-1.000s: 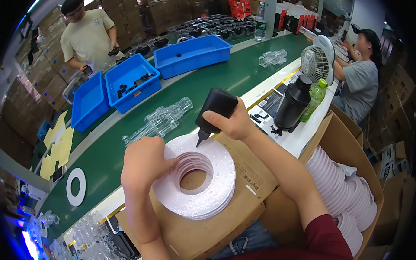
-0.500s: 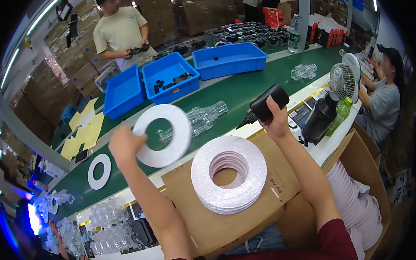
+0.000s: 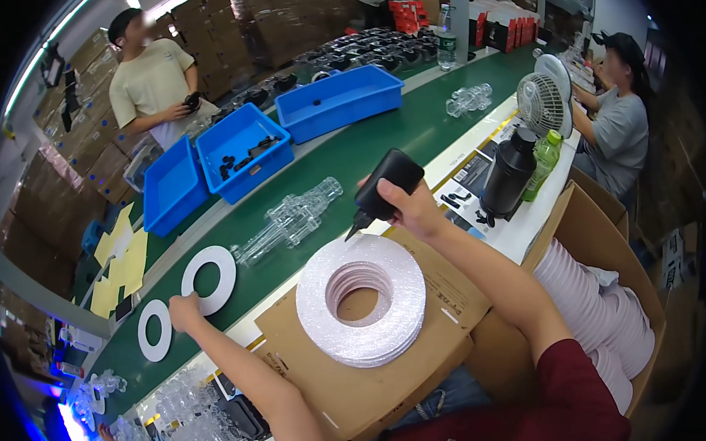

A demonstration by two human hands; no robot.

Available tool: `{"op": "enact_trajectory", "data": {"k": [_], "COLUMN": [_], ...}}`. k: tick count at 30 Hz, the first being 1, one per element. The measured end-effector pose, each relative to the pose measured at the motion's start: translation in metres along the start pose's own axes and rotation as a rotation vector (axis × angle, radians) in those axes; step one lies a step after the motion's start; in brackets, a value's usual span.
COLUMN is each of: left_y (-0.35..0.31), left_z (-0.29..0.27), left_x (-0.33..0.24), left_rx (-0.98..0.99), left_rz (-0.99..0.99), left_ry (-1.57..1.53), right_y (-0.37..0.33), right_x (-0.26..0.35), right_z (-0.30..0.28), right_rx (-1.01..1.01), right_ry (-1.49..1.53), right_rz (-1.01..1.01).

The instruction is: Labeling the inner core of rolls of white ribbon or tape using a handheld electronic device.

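My right hand (image 3: 412, 210) is wrapped round a black squeeze bottle (image 3: 392, 179). Its pointed nozzle aims down, with the tip at the far edge of a stack of white foam rings (image 3: 315, 305); whether it touches cannot be told. The stack rests on a brown cardboard box (image 3: 284, 347) close to my body. Reaching out to the left, my left hand (image 3: 184, 312) pinches the near edge of a single white ring (image 3: 227, 280) over the green conveyor belt (image 3: 372, 154). Beside that hand another white ring (image 3: 166, 334) lies on the belt.
Clear plastic molded parts (image 3: 294, 218) lie on the belt. Beyond stand blue bins (image 3: 342, 110). At right are a fan (image 3: 541, 102), a large black bottle (image 3: 511, 172), a green bottle (image 3: 543, 166) and an open carton of rings (image 3: 593, 318). Two co-workers (image 3: 150, 81) (image 3: 621, 114) are nearby.
My left hand has carried its ring left and down to the belt, beside the other ring. My right hand has brought the bottle left and down, nozzle now at the stack. The whole view has shifted.
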State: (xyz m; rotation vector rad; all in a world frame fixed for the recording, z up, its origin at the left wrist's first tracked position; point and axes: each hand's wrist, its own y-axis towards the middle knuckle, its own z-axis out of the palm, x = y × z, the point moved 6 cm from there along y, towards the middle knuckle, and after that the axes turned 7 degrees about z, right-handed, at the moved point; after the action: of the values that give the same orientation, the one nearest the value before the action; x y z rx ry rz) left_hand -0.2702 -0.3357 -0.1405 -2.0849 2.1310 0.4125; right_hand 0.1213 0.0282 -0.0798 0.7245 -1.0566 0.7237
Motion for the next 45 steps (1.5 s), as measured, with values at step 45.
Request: {"op": "enact_trajectory", "data": {"k": [45], "left_y": [-0.211], "left_z": [0.023], "left_x": [-0.268], "left_rx": [0.738], "left_rz": [1.015], "left_ry": [-1.694], "right_y": [-0.019], "right_x": [-0.047], "right_z": [-0.024], "right_rx": [0.126], "right_ry": [-0.573], "right_rz": [-0.319]}}
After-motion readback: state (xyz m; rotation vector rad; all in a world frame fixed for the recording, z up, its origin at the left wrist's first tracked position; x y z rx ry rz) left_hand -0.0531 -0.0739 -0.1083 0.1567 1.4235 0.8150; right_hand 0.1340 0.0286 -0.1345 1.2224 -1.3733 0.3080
